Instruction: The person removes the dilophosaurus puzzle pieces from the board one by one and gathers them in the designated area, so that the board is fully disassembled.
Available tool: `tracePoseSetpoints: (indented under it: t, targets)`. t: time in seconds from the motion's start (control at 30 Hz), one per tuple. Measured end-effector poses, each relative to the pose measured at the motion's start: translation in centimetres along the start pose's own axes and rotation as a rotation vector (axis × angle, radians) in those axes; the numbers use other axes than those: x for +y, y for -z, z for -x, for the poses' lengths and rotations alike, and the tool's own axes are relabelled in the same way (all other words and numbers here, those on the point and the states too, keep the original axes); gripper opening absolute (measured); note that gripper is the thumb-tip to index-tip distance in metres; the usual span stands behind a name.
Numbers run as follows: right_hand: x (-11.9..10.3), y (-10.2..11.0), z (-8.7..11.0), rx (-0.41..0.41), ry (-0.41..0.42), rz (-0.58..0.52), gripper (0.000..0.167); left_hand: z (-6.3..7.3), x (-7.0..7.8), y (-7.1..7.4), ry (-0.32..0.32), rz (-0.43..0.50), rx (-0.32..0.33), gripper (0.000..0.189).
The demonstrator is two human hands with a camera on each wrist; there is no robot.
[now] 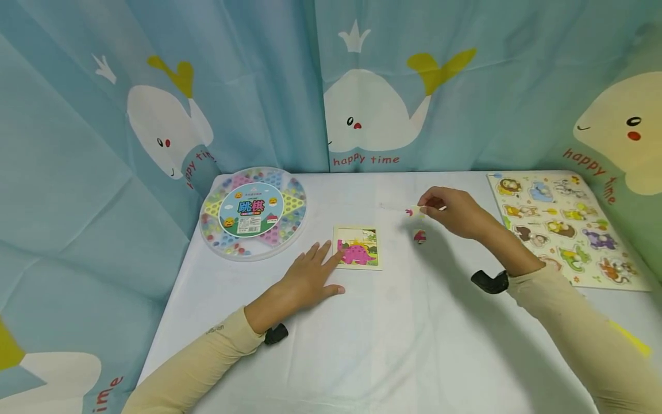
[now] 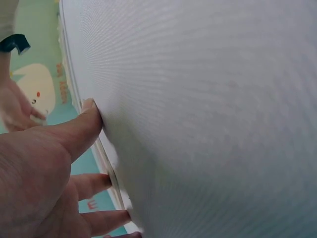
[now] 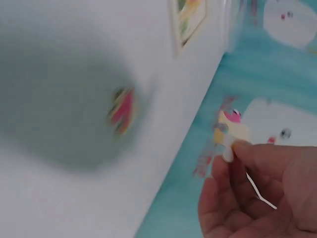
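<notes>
A small square dinosaur jigsaw puzzle (image 1: 349,234) lies on the table, its pink dinosaur assembled low in the frame and a bare pale patch at its upper left. My left hand (image 1: 309,280) rests with spread fingers at the puzzle's left side, the index fingertip over the dinosaur. Raised to the right of the puzzle, my right hand (image 1: 452,211) pinches a pale puzzle piece (image 3: 232,135) with a pink patch between thumb and fingertips. A thin white edge also shows among that hand's curled fingers. Below it, a loose pink puzzle piece (image 1: 419,236) lies on the table.
A round Chinese checkers set (image 1: 217,244) with colored marbles sits at the back left. At the right lies an animal peg puzzle board (image 1: 561,230). Whale-print curtains (image 1: 279,86) hang behind the white table (image 1: 393,345) and along its sides.
</notes>
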State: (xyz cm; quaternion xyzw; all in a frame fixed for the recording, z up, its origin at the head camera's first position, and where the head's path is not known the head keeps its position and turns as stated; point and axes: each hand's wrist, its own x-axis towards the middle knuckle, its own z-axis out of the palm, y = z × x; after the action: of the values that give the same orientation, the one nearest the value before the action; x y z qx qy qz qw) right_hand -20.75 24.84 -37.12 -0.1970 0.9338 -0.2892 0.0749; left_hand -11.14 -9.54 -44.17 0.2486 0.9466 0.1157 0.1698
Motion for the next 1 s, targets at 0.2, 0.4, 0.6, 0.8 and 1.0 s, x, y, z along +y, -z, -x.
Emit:
tracePoseSetpoints:
  t: [0.2,0.4,0.6,0.8,1.0]
  targets:
    - [4.9,1.3,1.9,-0.143,-0.112,-0.019,0.014,-0.2,-0.2,-0.4,0.003,-0.014,0.004,0.084]
    - [7.9,1.2,2.9,-0.238,-0.140,-0.103,0.015,-0.3,-0.2,-0.5,0.004,-0.022,0.006,0.083]
    - [8.7,0.3,2.6,-0.219,-0.137,-0.064,0.014,-0.2,-0.1,-0.3,0.001,-0.016,0.005,0.083]
    - [8.2,-0.9,2.3,-0.157,-0.125,0.033,0.011,-0.2,-0.1,-0.3,-0.002,-0.012,0.006,0.082]
    - [7.4,-1.6,2.4,-0.096,-0.098,0.082,0.012,-0.1,-0.1,-0.2,0.004,-0.008,0.001,0.083]
